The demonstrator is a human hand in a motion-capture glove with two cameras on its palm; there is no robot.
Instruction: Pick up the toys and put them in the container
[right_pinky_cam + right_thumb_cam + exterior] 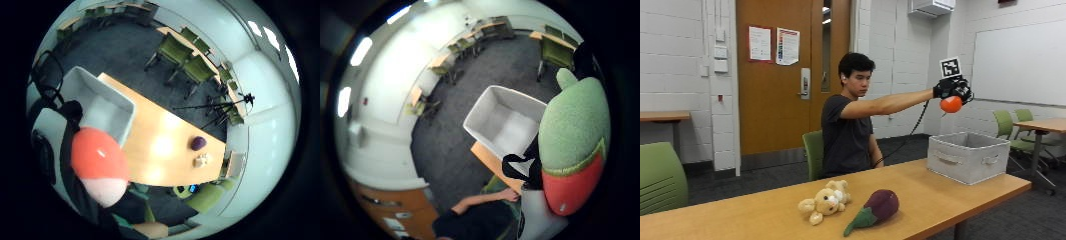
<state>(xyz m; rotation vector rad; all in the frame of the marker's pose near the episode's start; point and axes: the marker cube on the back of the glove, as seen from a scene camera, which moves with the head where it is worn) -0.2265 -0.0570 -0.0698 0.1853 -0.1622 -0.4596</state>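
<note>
Orange-and-green plush toy (951, 104) sits gripped in your right hand (951, 88) above the container (967, 156); teddy (826, 200) and eggplant (875, 206) remain on the worktop (939, 192).

The toy (951, 104) in the gloved right hand (951, 88) is soft plush cloth. Below the hand, the container (967, 156) looks like matt grey fabric; the table (959, 189) is smooth wood.

No legible text; door (783, 75) notices (774, 45) too small to read.
</note>
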